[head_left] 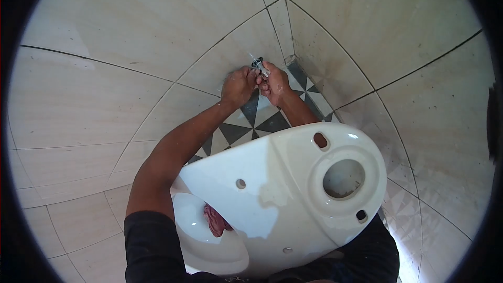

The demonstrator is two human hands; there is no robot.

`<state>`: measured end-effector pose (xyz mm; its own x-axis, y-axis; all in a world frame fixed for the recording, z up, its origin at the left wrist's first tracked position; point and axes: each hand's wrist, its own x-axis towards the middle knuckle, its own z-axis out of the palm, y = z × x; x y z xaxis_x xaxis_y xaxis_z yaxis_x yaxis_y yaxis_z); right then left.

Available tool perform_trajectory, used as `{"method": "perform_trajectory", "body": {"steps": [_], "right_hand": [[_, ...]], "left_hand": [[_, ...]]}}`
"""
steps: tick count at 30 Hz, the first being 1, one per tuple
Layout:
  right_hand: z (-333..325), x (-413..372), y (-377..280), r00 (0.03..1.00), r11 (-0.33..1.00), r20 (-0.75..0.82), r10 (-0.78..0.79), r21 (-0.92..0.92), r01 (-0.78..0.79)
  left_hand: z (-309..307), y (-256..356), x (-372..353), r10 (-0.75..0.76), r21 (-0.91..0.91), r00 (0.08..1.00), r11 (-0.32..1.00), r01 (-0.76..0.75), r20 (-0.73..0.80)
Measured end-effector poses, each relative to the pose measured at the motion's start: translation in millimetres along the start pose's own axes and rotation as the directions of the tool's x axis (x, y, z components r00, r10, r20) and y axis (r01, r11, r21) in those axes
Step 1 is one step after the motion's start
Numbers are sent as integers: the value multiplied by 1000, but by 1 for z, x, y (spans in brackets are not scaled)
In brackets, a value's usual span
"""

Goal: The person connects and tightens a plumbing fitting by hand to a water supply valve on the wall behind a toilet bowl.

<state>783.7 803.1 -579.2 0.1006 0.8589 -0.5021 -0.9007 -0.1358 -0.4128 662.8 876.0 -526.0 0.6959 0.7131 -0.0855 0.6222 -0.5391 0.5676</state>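
Observation:
A small metal water valve (pixel 259 65) sits close to the tiled wall, near the corner. My right hand (pixel 275 84) is closed around its body from the right. Against its near left side, my left hand (pixel 239 85) has its fingers curled and pressed to the fitting; the fingertips are partly hidden. A white ceramic toilet bowl (pixel 246 162) lies tilted below my arms, against my lap. Its underside shows a round outlet opening and several smaller holes. Inside the bowl is a crumpled reddish cloth (pixel 216 221).
Cream wall tiles (pixel 94 94) meet in a corner just beyond my hands. Black-and-white patterned floor tiles (pixel 254 118) show between the hands and the bowl. Another tiled wall (pixel 429 126) stands close on the right.

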Motion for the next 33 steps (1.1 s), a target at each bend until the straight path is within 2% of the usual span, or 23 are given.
{"method": "perform_trajectory", "body": {"steps": [2, 3, 4, 5, 6, 8, 9, 11, 12, 14, 17, 21, 24, 26, 28, 30, 31, 32, 33], "right_hand": [[-1, 1, -2, 991, 964, -119, -63, -266, 29], [-4, 10, 3, 991, 963, -119, -66, -266, 32], [-15, 30, 19, 865, 751, -226, -448, -620, 227], [-10, 31, 23, 615, 383, -157, -773, -888, 254], [-13, 26, 25, 617, 382, -155, -772, -888, 255], [-2, -23, 12, 563, -30, 177, -807, -965, 259], [-4, -32, 9, 565, -32, 180, -805, -965, 261], [-9, -41, 8, 469, -494, 575, -670, -817, 296], [-11, -39, 9, 471, -494, 576, -668, -817, 298], [-16, -28, 11, 419, -656, 651, -633, -738, 157], [-15, -9, 14, 423, -684, 642, -640, -726, 68], [-14, -2, 14, 413, -701, 654, -634, -711, 50], [-14, -3, 12, 394, -691, 659, -641, -719, 78], [-13, -4, 11, 414, -619, 626, -661, -767, 172], [-13, -5, 12, 434, -577, 598, -674, -793, 197], [-12, -5, 12, 454, -533, 570, -685, -817, 222], [-12, -5, 11, 470, -488, 547, -693, -835, 253], [-12, -5, 11, 487, -441, 524, -698, -851, 283], [-11, -5, 10, 488, -442, 525, -697, -851, 285]], "left_hand": [[-1, -2, -1, 13, -11, 1000, 1000, -13, 13], [-2, -3, 0, 29, -22, 999, 999, -29, 21], [-3, -2, 0, 30, -21, 999, 999, -29, 20], [-4, 0, -2, 25, -35, 999, 999, -24, 21], [-6, 3, -3, 20, -48, 1000, 999, -18, 22], [-8, 3, -2, 34, -21, 999, 999, -34, 20], [-8, 3, -2, 48, 5, 999, 999, -48, 20], [-9, 1, -1, 49, 48, 998, 998, -50, 30], [-9, 1, -1, 54, 90, 998, 994, -57, 43], [-6, -2, -1, 69, 63, 997, 996, -70, 27], [-5, -3, -2, 87, 55, 996, 995, -87, 0], [-1, -7, 0, 115, 66, 992, 992, -111, -60], [-7, 3, -4, 97, 27, 993, 995, -96, -73], [-8, 3, -4, 102, 18, 992, 995, -101, -74], [-9, -2, -3, 107, 10, 991, 994, -107, -76], [-2, -20, 2, 113, -89, 987, 991, -103, 114], [3, -24, 2, 112, -89, 987, 991, -102, 112], [9, -28, 2, 81, -335, 982, 942, -20, 171], [13, -33, 2, 66, -553, 970, 830, 76, 233]]}}
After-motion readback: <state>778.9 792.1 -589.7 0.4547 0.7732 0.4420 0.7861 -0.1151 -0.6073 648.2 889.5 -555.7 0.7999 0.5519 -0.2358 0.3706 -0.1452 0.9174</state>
